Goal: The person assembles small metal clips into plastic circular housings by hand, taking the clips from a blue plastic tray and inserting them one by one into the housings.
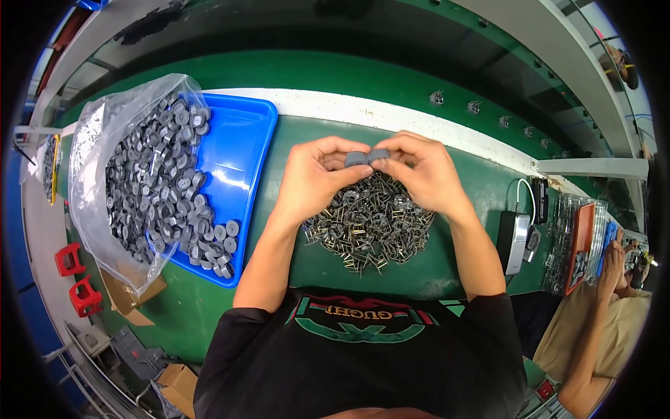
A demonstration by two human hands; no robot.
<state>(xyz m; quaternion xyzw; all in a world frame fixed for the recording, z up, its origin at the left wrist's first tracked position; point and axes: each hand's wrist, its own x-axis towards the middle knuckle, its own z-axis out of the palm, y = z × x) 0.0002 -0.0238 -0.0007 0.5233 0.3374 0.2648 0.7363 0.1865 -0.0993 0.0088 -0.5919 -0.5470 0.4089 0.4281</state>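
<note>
My left hand (312,173) pinches a grey round wheel (355,159) between thumb and fingers. A second grey wheel (377,155) sits in the fingertips of my right hand (424,169). Both wheels are held side by side, close together, above the far edge of a heap of small dark parts with metal pins (370,227). Whether something joins the wheels between my fingers, I cannot tell. More grey wheels (157,181) fill a clear plastic bag (85,174) and spill from it into a blue tray (237,122) on my left.
Beyond a white ledge (314,105) runs a green belt (335,73) carrying several small assemblies (474,107). A white device with a cable (517,243) stands on the green table (447,269) to the right. Farther right are clear trays (556,244) and a co-worker's arm (593,328).
</note>
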